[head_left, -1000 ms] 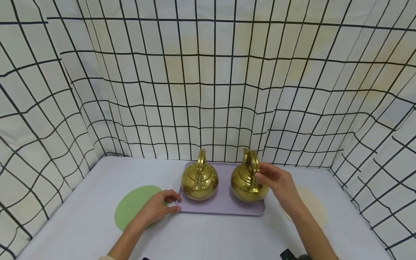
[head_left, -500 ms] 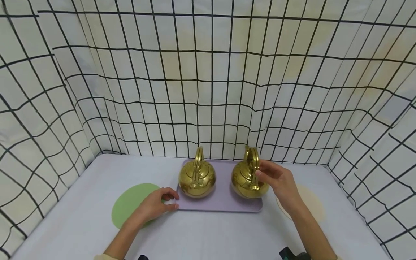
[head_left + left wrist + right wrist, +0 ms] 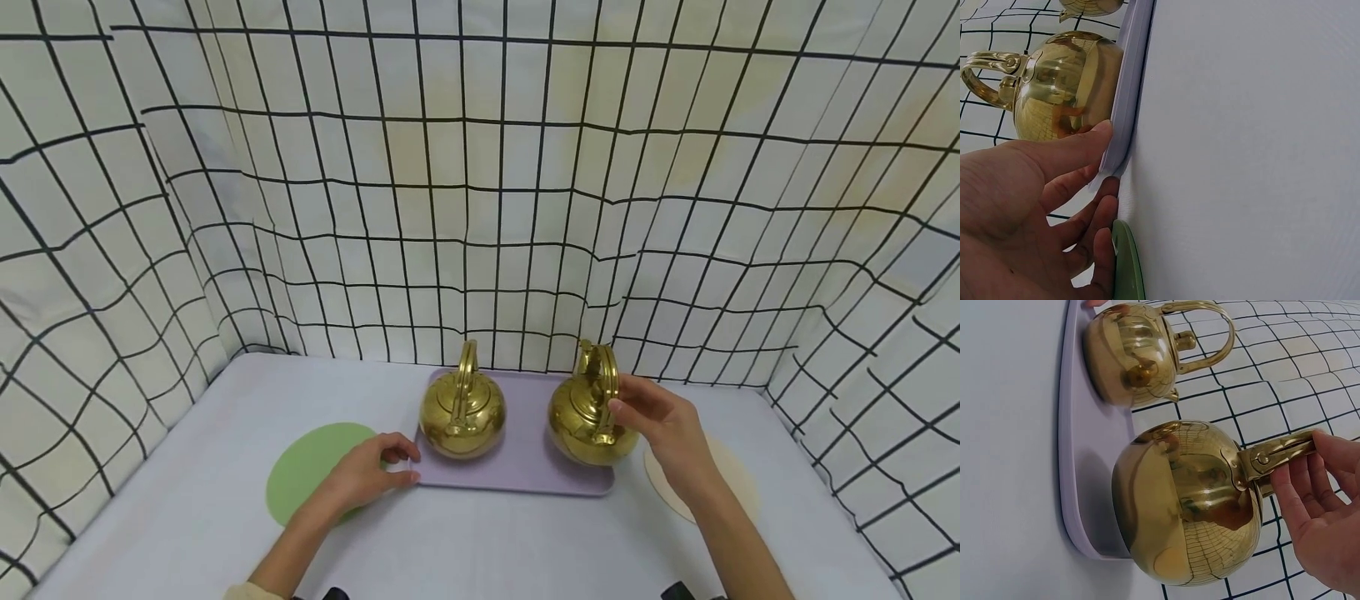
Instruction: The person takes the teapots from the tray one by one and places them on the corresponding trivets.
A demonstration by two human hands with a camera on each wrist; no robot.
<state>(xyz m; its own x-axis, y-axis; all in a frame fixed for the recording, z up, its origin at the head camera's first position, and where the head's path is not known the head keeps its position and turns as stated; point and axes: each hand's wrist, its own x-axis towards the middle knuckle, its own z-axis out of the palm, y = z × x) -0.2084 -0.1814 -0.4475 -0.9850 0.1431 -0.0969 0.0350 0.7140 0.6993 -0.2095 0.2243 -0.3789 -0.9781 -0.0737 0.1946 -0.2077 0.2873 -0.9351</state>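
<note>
Two round brass kettles with arched handles are at the lilac tray [image 3: 517, 477]. The left kettle [image 3: 462, 417] stands upright on it. My right hand [image 3: 667, 425] pinches the handle of the right kettle [image 3: 588, 421], which hangs slightly tilted over the tray's right end. In the right wrist view a gap with shadow shows between this kettle's base [image 3: 1166, 512] and the tray. At the tray's front left corner, my left hand [image 3: 371, 471] grips the rim, thumb at the front and fingers along the side, as the left wrist view shows.
A green round mat [image 3: 307, 467] lies left of the tray, partly under my left forearm. On the right a cream round mat [image 3: 723, 475] is partly covered by my right forearm. Black-gridded white cloth walls [image 3: 517, 208] enclose the white table [image 3: 480, 550] at the back and sides.
The right kettle has shifted to the right over the tray with my right hand on its handle. My left hand keeps its place at the tray corner, and the left kettle stays put.
</note>
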